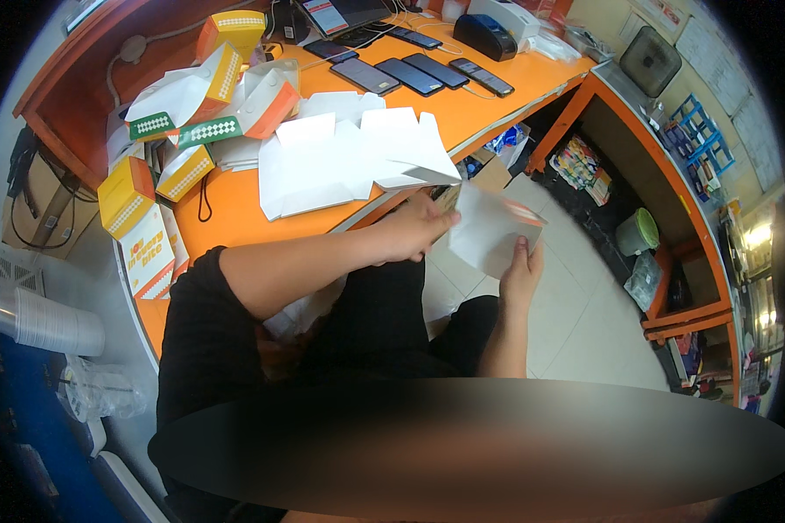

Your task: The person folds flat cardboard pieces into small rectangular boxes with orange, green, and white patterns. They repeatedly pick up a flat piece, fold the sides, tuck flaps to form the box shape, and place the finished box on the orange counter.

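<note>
Between my two hands, above the floor just off the table's edge, is a white cardboard food box [487, 231] with orange print along its upper right side. My left hand [420, 228] has its fingers closed at the box's left edge, slightly blurred. On the lower right side, my right hand [522, 267] grips the cardboard, thumb on the face towards me; its other fingers are mostly hidden behind. Flat unfolded white box blanks [318, 170] lie stacked on the orange table [235, 205] left of my hands. Folded boxes in yellow [124, 193], green and orange are piled further left.
Several phones [365, 76] and a tablet [327, 16] lie at the table's back. A black-and-white device [484, 37] stands at the far corner. Orange shelving [615, 113] runs along the right, with a lidded bucket [637, 231]. Stacked plastic cups [57, 322] are at the left.
</note>
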The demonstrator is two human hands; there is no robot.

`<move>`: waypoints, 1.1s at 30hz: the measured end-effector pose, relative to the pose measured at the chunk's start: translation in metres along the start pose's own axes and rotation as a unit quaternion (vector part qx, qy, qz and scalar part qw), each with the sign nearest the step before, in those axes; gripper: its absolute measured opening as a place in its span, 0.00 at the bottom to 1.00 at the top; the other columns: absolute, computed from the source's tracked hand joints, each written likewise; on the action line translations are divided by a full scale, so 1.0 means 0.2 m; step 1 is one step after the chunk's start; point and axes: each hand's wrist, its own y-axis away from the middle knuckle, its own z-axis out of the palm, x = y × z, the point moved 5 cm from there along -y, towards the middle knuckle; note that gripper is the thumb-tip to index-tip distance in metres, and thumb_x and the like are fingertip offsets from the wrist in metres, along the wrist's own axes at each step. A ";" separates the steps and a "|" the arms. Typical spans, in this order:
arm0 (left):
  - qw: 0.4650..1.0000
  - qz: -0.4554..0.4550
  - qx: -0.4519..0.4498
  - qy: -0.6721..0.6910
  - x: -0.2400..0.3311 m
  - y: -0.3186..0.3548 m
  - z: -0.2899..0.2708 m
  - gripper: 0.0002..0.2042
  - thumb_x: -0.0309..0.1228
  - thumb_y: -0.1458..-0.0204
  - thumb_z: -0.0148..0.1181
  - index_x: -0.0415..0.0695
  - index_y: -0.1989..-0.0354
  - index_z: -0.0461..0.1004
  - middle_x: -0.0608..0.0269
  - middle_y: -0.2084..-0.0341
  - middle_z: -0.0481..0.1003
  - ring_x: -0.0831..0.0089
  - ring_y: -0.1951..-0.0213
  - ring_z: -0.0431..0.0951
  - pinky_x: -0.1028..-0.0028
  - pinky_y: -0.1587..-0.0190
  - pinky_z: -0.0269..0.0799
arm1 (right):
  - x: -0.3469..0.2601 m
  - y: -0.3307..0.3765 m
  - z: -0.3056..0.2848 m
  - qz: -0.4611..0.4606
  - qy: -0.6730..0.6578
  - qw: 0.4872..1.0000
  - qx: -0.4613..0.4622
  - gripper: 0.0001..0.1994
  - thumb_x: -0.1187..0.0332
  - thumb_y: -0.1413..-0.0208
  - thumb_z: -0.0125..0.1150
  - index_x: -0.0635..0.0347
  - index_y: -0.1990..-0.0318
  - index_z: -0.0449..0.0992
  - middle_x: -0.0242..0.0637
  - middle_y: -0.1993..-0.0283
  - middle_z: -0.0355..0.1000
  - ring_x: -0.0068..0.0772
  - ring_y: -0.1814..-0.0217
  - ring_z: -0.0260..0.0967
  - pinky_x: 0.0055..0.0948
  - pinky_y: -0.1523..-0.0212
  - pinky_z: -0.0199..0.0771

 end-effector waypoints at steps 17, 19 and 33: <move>0.951 0.253 -0.051 0.169 0.16 0.22 0.01 0.28 0.48 0.36 0.54 0.37 0.38 0.60 0.55 0.49 0.69 0.74 0.49 0.73 0.76 0.55 0.74 | -0.51 0.32 0.17 -0.449 0.148 0.881 -0.039 0.12 0.76 0.56 0.73 0.58 0.64 0.77 0.46 0.53 0.76 0.50 0.45 0.73 0.42 0.46 0.70; 0.944 0.307 -0.003 0.118 0.16 0.21 -0.01 0.22 0.42 0.35 0.53 0.35 0.43 0.64 0.57 0.55 0.71 0.73 0.54 0.73 0.72 0.52 0.71 | -0.50 0.28 0.12 -0.378 0.036 0.925 -0.008 0.11 0.77 0.55 0.72 0.60 0.64 0.77 0.46 0.54 0.77 0.49 0.45 0.73 0.42 0.45 0.70; 0.924 0.364 -0.114 -0.011 0.01 0.19 -0.01 0.23 0.37 0.37 0.57 0.41 0.38 0.62 0.55 0.44 0.69 0.65 0.41 0.71 0.65 0.41 0.71 | -0.47 0.30 0.12 -0.244 -0.083 0.966 0.001 0.07 0.76 0.49 0.70 0.63 0.63 0.78 0.49 0.45 0.73 0.42 0.41 0.70 0.37 0.41 0.68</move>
